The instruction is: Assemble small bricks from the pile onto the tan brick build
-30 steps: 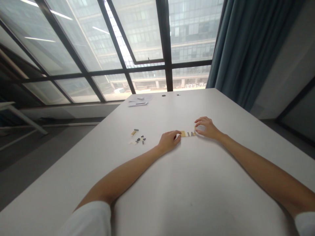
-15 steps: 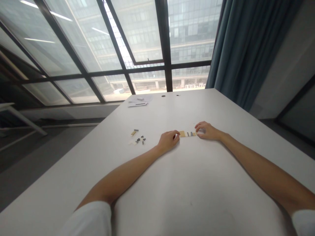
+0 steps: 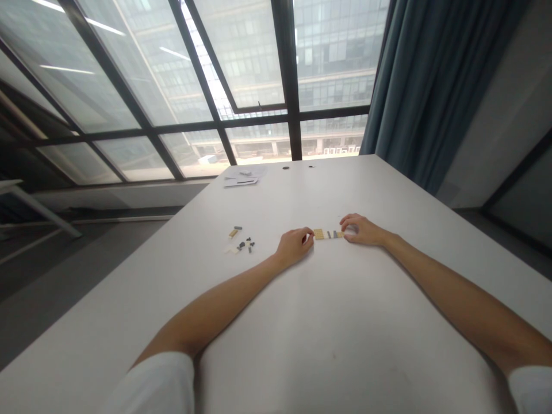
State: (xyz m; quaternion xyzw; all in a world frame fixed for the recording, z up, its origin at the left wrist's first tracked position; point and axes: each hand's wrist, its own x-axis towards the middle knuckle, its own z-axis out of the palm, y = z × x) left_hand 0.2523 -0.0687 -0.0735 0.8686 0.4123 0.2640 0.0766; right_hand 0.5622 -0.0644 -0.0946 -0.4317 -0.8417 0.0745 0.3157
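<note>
A narrow strip of toy building bricks (image 3: pixel 328 234) lies across the white table between my hands, with tan, white and grey sections. At its left end, my left hand (image 3: pixel 295 244) pinches the tan studded part between thumb and fingertips. My right hand (image 3: pixel 364 230) has its thumb and a curled finger at the strip's other tan end, while the remaining fingers arch above. The fingertips partly cover both ends.
Left of my left hand lie several small loose bricks (image 3: pixel 242 245) in dark grey and white. A tan brick (image 3: pixel 233 233) and a grey brick (image 3: pixel 238 227) sit just beyond them. Papers (image 3: pixel 240 182) rest at the table's far left, near the windows.
</note>
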